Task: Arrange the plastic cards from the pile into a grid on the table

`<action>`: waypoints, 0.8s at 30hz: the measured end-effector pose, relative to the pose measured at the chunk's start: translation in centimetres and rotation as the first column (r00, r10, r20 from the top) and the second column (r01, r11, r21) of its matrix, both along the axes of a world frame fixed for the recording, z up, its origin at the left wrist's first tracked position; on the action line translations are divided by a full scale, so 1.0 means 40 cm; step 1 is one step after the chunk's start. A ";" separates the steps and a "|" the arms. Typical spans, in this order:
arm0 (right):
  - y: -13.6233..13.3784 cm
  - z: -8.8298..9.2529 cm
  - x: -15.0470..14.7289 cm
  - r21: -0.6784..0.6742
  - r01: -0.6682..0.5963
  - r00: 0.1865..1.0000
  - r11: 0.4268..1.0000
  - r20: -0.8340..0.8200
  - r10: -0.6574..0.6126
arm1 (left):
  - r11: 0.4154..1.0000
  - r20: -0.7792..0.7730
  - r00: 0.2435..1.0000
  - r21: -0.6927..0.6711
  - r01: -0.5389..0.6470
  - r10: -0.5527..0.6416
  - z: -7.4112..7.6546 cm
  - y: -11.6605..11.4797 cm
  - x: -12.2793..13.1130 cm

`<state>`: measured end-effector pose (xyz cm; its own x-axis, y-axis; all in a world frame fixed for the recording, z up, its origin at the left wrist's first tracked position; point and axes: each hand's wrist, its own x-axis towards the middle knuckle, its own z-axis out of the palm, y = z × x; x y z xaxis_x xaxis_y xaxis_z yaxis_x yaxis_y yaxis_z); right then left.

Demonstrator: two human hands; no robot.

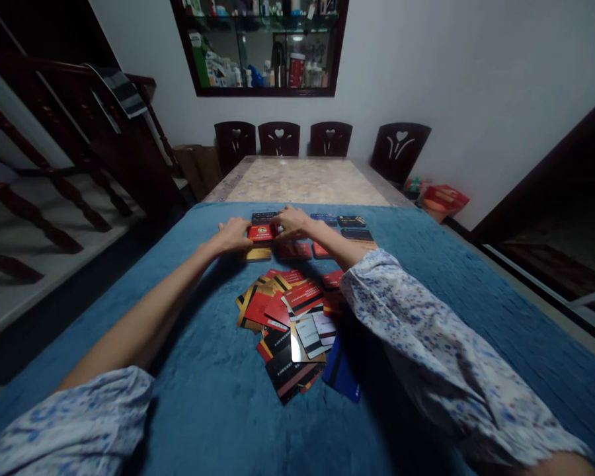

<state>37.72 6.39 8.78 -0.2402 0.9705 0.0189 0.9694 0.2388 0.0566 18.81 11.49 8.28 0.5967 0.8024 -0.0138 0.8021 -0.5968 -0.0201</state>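
My left hand (234, 235) reaches to the left side of a red card (261, 233) with a round yellow emblem. My right hand (293, 223) bends its fingers down at the card's right edge, so the card sits between both hands. Neat small stacks of cards surround it: a gold card (258, 254) in front, a dark card (264, 217) behind, and a red card stack (293, 250) beneath my right wrist. Nearer to me lies a loose heap of bank cards (302, 297), red, gold, black and silver, overlapping. A blue card (343, 370) rests at its right edge, partly in shadow.
A blue cloth (203, 396) covers the near table; the far marble-patterned tabletop (302, 178) is bare stone. Dark chairs (279, 139) line the far end. A wooden railing (74, 165) stands left, a red bag (443, 197) on the right floor.
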 end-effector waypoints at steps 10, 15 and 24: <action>0.058 0.000 -0.021 -0.096 0.028 0.997 0.995 0.081 -0.020 | 0.998 0.009 0.999 -0.048 -0.037 0.037 -0.022 0.070 0.009; 0.086 -0.014 -0.032 -0.105 0.067 0.993 0.992 0.106 -0.056 | 0.998 0.011 0.999 -0.057 -0.034 0.035 -0.056 0.115 0.016; 0.100 -0.031 -0.047 -0.126 0.105 0.989 0.986 0.114 -0.090 | 0.994 0.011 1.000 -0.105 0.012 -0.011 -0.072 0.144 0.023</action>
<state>35.85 10.39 7.55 -0.1380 0.9817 -0.1314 0.9783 0.1558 0.1363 19.72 17.26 5.41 0.6067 0.7897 -0.0910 0.7948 -0.6047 0.0514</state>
